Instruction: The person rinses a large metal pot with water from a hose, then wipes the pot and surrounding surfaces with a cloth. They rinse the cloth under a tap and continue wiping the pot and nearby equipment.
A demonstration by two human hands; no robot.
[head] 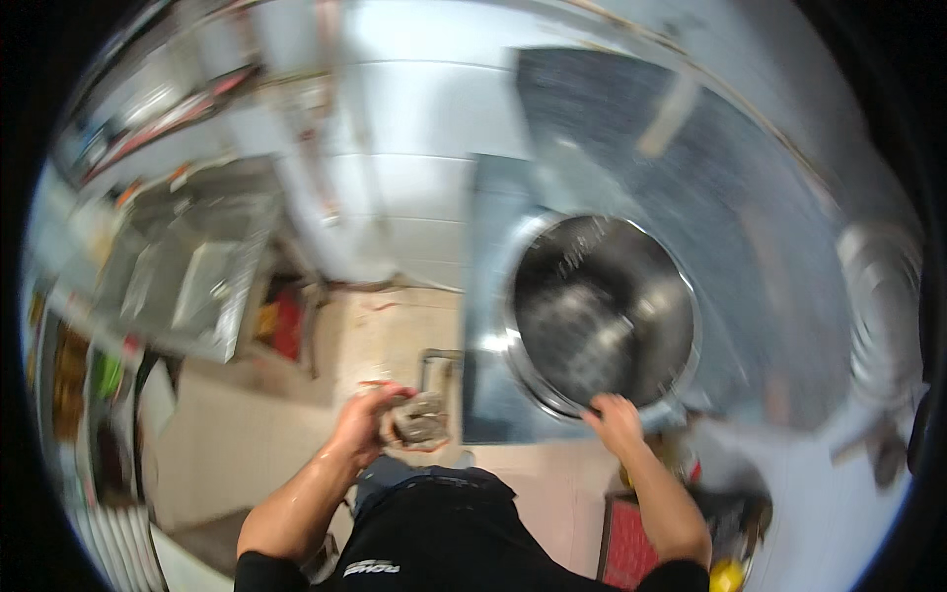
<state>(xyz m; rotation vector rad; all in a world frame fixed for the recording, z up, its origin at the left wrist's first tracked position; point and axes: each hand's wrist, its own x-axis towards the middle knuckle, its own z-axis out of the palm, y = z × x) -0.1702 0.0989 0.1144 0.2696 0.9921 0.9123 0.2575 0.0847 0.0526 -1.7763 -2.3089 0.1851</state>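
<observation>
My left hand (368,423) holds a crumpled grey-brown cloth (420,423) with reddish edges, out in front of my body and left of the metal worktop (484,385). Water glistens on that forearm. My right hand (616,423) has its fingers hooked over the near rim of a large, round stainless steel pot (562,348). The pot stands on the worktop, its mouth facing up towards me, and its dark inside wall shows shiny streaks. Blur hides the finer detail of its bottom.
At left stands a steel sink (200,281) with a red object (285,318) beneath it. Grey metal sheeting (607,111) backs the worktop. A corrugated silver duct (884,311) is at far right. Below my right arm are a red crate (627,544) and a yellow object (726,576).
</observation>
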